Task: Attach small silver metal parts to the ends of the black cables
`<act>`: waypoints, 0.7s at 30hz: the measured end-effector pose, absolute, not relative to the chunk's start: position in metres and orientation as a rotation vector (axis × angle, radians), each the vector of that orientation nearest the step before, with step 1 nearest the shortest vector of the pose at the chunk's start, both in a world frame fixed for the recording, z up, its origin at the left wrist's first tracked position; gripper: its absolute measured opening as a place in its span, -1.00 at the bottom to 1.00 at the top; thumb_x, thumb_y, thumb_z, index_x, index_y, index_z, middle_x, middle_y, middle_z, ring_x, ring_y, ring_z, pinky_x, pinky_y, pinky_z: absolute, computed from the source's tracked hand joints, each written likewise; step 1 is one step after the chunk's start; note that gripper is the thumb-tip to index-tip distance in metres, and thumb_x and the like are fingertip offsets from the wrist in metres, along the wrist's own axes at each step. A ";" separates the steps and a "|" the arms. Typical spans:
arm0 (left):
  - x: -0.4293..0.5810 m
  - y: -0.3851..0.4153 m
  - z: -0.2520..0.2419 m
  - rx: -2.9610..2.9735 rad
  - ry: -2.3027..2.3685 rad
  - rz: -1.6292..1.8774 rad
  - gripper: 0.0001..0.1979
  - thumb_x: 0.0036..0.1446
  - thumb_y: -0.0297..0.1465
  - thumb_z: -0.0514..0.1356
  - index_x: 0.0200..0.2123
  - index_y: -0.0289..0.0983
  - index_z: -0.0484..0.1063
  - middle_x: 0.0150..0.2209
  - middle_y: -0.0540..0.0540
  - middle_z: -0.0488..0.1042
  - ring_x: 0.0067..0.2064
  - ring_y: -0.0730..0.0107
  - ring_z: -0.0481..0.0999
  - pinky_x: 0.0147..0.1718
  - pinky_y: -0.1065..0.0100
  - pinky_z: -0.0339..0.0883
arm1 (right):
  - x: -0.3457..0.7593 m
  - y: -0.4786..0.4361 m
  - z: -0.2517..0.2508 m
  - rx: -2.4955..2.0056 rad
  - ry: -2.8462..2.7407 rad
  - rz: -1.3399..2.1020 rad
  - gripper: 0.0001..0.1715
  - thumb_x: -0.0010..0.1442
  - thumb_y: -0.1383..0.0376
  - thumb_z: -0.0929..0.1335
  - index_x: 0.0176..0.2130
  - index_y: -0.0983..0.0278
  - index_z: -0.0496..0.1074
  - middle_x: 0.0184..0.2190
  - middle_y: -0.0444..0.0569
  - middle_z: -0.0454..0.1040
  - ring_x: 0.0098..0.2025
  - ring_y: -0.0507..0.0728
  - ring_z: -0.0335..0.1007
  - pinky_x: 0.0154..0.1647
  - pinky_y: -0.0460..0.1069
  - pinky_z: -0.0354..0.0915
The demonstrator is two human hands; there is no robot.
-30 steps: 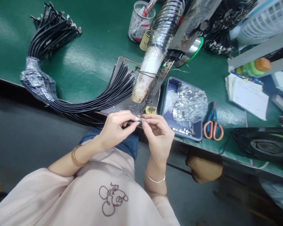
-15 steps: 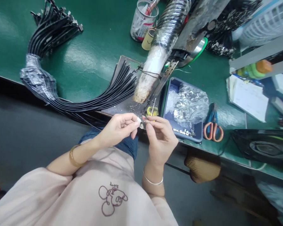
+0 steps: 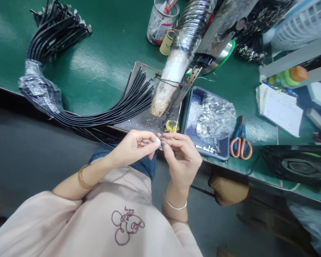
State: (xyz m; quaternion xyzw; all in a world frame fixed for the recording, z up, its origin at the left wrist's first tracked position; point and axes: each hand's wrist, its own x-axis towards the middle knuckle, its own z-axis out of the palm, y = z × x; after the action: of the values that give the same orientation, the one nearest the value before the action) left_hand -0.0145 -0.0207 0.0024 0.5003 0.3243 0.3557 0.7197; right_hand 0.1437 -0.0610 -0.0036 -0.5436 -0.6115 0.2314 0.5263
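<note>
My left hand (image 3: 137, 144) is closed in a pinch, its thumb and forefinger meeting my right fingertips just off the table's front edge. Something white covers or sits at its fingertip. My right hand (image 3: 183, 155) is also pinched, on a tiny dark and metallic piece (image 3: 162, 142) too small to name. A thin pale rod or wire (image 3: 179, 116) stands up behind the right fingers; I cannot tell whether they hold it. Beside my left hand, a bundle of black cables (image 3: 104, 119) lies with its stripped ends on a grey board (image 3: 131, 125). A yellow object (image 3: 171, 126) sits just beyond my fingers.
A plastic-wrapped duct (image 3: 173, 67) and metal bracket overhang the board. To the right are a blue tray (image 3: 224, 152) with bagged metal parts, orange-handled cutters (image 3: 241, 141) and a notepad (image 3: 283, 107). A clear tub (image 3: 152, 30) and a solder-like reel (image 3: 226, 59) stand behind.
My fingertips have come closer together around the small piece. The thin rod behind my right fingers has shifted right and upward. The whole view has shifted slightly.
</note>
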 end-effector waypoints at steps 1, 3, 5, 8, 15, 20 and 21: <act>-0.015 -0.020 0.002 1.103 0.718 0.797 -0.78 0.13 -0.35 0.29 -0.51 -0.32 0.42 -0.61 0.04 0.40 -0.56 0.58 0.32 -0.51 0.49 0.25 | 0.144 -0.060 -0.005 -1.274 -1.420 0.626 -0.90 0.24 0.30 0.42 -0.34 0.17 0.56 -0.25 -0.07 0.60 -0.22 0.10 0.61 -0.21 0.03 0.58; -0.016 -0.019 0.002 1.110 0.722 0.810 -0.82 0.06 -0.37 0.33 -0.50 -0.34 0.49 -0.58 0.02 0.44 -0.54 0.56 0.35 -0.50 0.48 0.27 | 0.146 -0.057 -0.009 -1.197 -1.339 0.804 -0.87 0.23 0.26 0.43 -0.37 0.19 0.55 -0.25 -0.07 0.60 -0.24 0.09 0.62 -0.23 0.01 0.58; -0.017 -0.017 0.002 1.125 0.724 0.802 -0.86 -0.01 -0.39 0.37 -0.51 -0.34 0.53 -0.52 -0.02 0.50 -0.49 0.51 0.41 -0.44 0.45 0.34 | 0.147 -0.055 -0.012 -1.127 -1.306 0.969 -0.85 0.21 0.24 0.45 -0.41 0.19 0.55 -0.24 -0.07 0.60 -0.26 0.09 0.63 -0.24 0.01 0.59; -0.017 -0.016 0.001 1.124 0.757 0.820 -0.87 -0.05 -0.42 0.37 -0.53 -0.34 0.52 -0.51 -0.02 0.51 -0.46 0.50 0.43 -0.40 0.45 0.37 | 0.148 -0.055 -0.014 -1.132 -1.276 0.963 -0.91 0.19 0.28 0.47 -0.38 0.17 0.59 -0.24 -0.09 0.60 -0.24 0.08 0.63 -0.20 0.01 0.59; -0.012 -0.019 0.002 1.101 0.807 0.947 -0.89 -0.03 -0.45 0.32 -0.50 -0.33 0.45 -0.53 0.03 0.44 -0.50 0.58 0.33 -0.47 0.51 0.31 | 0.142 -0.062 -0.011 -1.220 -1.319 0.687 -0.80 0.20 0.42 0.46 -0.24 0.10 0.63 -0.21 -0.13 0.61 -0.19 0.04 0.62 -0.17 -0.04 0.58; -0.012 -0.018 0.002 1.092 0.776 0.926 -0.89 0.00 -0.45 0.30 -0.50 -0.34 0.43 -0.55 0.07 0.37 -0.53 0.62 0.27 -0.51 0.53 0.23 | 0.140 -0.063 -0.013 -1.227 -1.373 0.578 -0.78 0.21 0.43 0.45 -0.22 0.10 0.62 -0.21 -0.13 0.61 -0.17 0.07 0.61 -0.13 0.01 0.57; -0.013 -0.018 0.003 1.092 0.769 0.918 -0.89 0.00 -0.45 0.30 -0.50 -0.34 0.43 -0.56 0.07 0.36 -0.54 0.62 0.26 -0.52 0.53 0.21 | 0.140 -0.063 -0.014 -1.230 -1.386 0.555 -0.77 0.22 0.44 0.45 -0.20 0.10 0.62 -0.20 -0.13 0.61 -0.16 0.07 0.61 -0.10 0.03 0.57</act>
State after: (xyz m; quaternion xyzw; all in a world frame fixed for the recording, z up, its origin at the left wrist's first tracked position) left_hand -0.0128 -0.0180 0.0027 0.4882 0.3437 0.4104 0.6892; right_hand 0.1403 -0.0634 -0.0135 -0.5233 -0.5901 0.2364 0.5675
